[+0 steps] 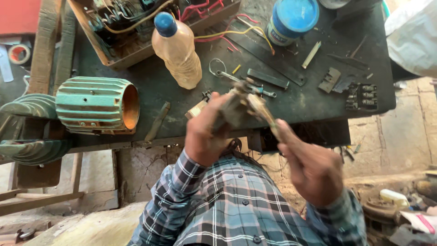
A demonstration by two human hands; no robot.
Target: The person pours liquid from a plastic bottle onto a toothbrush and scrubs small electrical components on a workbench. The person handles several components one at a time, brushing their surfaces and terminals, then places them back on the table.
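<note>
Holding a small grimy metal part (pixel 239 107) up over the near edge of the dark workbench (pixel 314 98).
The left hand (pixel 205 132) is wrapped around the part; the right hand (pixel 312 168) pinches a thin tool (pixel 266 118), blurred, slanting up-left into it.

The person wore a long-sleeved plaid shirt (pixel 227 205) in blue, grey and white checks, with small dark buttons down the front. Both sleeves were buttoned at the cuffs, and both hands were bare.
</note>
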